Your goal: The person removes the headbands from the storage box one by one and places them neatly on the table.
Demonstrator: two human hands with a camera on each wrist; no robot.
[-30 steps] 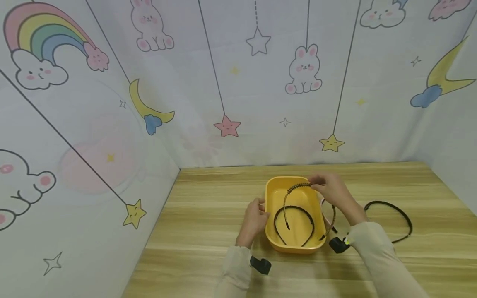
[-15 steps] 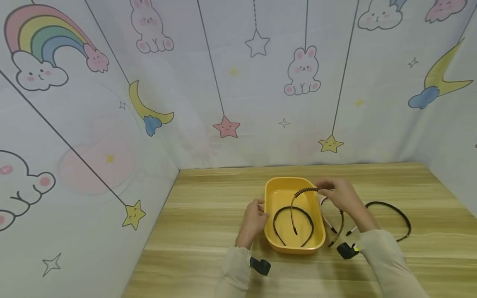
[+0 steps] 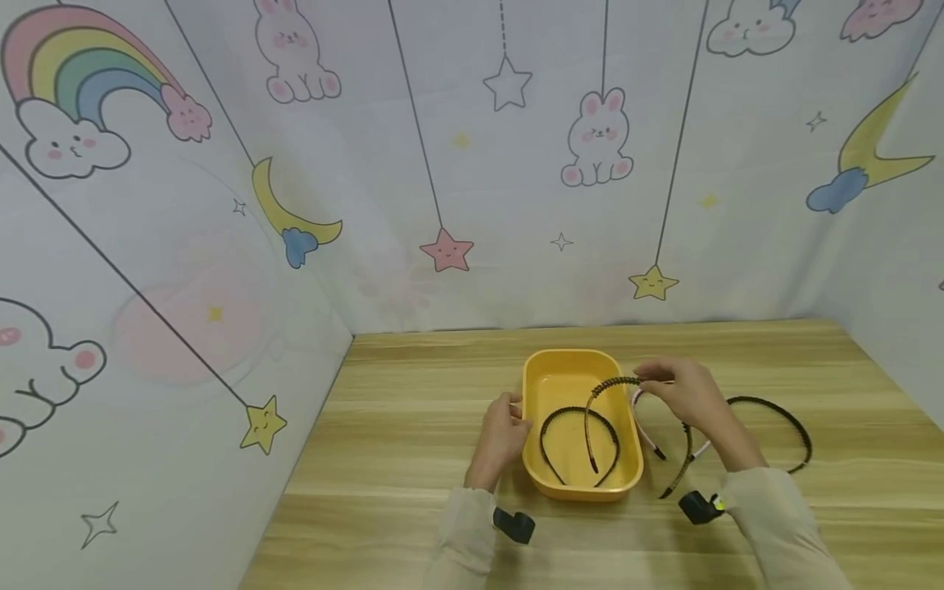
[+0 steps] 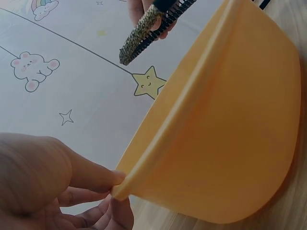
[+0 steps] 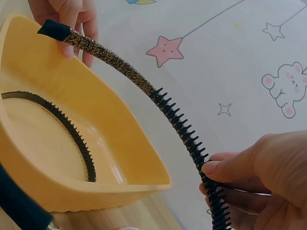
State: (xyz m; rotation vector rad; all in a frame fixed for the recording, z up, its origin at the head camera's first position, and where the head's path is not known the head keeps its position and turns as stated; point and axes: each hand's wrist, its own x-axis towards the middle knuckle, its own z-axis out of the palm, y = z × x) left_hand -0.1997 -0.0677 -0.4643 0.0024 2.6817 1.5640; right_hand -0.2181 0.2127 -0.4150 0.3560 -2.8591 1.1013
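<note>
My left hand (image 3: 501, 438) grips the left rim of a yellow plastic basin (image 3: 533, 471); in the left wrist view its thumb and fingers pinch the rim. My right hand (image 3: 686, 397) pinches the toothed top of a black-and-gold headband (image 5: 120, 64). This headband hangs partly over the basin's right side: one end is above the inside, the other beyond the right wall. Inside the basin lies a black toothed headband (image 3: 614, 434). Below my right hand, a pale pink headband (image 3: 643, 424) with dark tips shows partly on the table.
Farther right, another black headband (image 3: 807, 442) lies on the wooden table (image 3: 413, 459), partly hidden by my right forearm. White cloth walls (image 3: 509, 180) printed with cartoons stand behind and on both sides.
My right hand has moved right and a little nearer, carrying the black-and-gold headband rightward across the basin's right rim. My left hand and the basin have stayed in place.
</note>
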